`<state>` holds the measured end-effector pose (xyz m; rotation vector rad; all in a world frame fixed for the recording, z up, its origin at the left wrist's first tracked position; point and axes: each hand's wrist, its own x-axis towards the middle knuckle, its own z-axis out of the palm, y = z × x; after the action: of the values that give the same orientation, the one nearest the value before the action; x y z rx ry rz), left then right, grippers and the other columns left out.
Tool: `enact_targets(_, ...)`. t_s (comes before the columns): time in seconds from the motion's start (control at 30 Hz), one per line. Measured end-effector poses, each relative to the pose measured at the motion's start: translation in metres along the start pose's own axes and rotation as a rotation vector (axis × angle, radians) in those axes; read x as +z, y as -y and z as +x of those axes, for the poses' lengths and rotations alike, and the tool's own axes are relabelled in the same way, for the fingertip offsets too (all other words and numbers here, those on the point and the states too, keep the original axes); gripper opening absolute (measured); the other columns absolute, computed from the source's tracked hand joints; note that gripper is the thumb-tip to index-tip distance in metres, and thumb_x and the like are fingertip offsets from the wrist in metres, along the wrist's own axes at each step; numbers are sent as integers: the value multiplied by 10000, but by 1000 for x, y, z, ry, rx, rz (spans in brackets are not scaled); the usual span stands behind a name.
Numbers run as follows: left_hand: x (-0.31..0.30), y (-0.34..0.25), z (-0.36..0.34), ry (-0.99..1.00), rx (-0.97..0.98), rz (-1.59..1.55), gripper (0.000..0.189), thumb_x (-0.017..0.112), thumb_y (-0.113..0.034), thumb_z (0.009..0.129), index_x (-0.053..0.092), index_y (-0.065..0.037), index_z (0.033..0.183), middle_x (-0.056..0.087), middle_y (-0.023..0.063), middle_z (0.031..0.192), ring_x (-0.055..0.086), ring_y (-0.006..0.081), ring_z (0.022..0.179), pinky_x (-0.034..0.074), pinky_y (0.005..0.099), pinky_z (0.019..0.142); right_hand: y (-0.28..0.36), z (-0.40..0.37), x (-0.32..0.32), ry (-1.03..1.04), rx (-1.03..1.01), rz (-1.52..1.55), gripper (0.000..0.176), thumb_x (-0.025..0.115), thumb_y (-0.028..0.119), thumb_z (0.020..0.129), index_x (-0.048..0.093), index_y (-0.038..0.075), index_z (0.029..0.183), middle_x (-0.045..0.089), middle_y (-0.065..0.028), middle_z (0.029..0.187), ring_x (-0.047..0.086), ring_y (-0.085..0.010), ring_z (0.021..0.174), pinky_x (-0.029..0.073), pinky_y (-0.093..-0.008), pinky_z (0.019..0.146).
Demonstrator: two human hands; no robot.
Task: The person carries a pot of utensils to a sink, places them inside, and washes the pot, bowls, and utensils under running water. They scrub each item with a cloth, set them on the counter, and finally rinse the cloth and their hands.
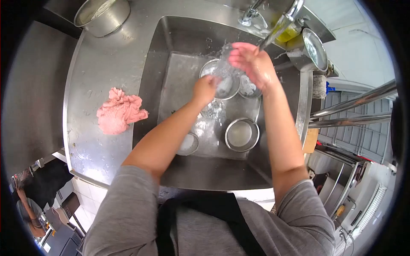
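Note:
My right hand [252, 64] is under the metal faucet [282, 26], its fingers stretched out toward the left and wet with splashing water. My left hand [206, 89] hangs over the sink at the left side of a round metal bowl [235, 92], its fingertips blurred by motion and spray. I cannot tell whether it grips the bowl. Right of that bowl, a smaller round container [249, 90] lies partly under my right wrist. Nearer to me in the sink [181, 77] stand a round metal tin [242, 134] and another shallow round dish [188, 144], which my left forearm partly covers.
A crumpled pink cloth [120, 112] lies on the steel counter [100, 68] left of the sink. At the counter's far left stands a metal pot [104, 20]. A tilted metal pot [305, 53] and a bottle of yellow liquid [290, 32] are at the right corner, by a wire rack [354, 123].

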<state>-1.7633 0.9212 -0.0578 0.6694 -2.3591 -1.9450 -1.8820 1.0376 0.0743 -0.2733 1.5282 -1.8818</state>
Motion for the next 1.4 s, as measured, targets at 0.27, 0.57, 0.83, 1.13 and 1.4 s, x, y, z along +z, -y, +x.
enact_targets(0.27, 40, -113, 48, 56, 164, -145, 149, 487, -76, 838, 625, -47, 886, 638, 110, 802, 625, 267, 785, 478, 382, 702, -202, -36, -29, -295, -832, -1687, 243, 496, 205, 869, 642, 76, 1014, 662, -173, 1000, 657, -312, 863, 494, -436, 729)
enact_targets(0.57, 24, -43, -1, -143, 479, 678, 603, 515, -222, 876, 307, -19, 1404, 442, 270, 1289, 420, 367, 1228, 353, 432, 1013, -111, 9, -35, -398, -163, -636, 205, 544, 182, 851, 652, 11, 882, 663, -176, 776, 633, -295, 682, 476, -381, 638)
enact_targets(0.83, -20, -88, 61, 249, -174, 339, 495, 410, -338, 936, 427, 2, 1295, 527, 191, 1251, 548, 275, 1131, 454, 406, 922, -23, -17, -10, -612, -77, -1021, 364, 624, 332, 841, 645, -13, 727, 572, -123, 563, 516, -214, 522, 432, -349, 558)
enact_targets(1.13, -38, 5, 1, 707, -643, -1330, 702, 402, -579, 892, 436, -28, 1326, 514, 172, 1299, 455, 340, 1231, 311, 471, 1061, -1, -32, -7, -311, -293, -482, 480, 555, 289, 939, 453, 41, 541, 401, 91, 565, 313, -34, 551, 269, -247, 472)
enact_targets(1.4, -4, -80, 87, 765, 199, 362, 244, 631, -285, 770, 679, -91, 910, 665, 48, 881, 577, 124, 775, 443, 284, 693, 26, -44, 23, 462, -906, -1261, 320, 627, 128, 773, 434, 81, 523, 442, -74, 527, 438, -276, 529, 348, -370, 563)
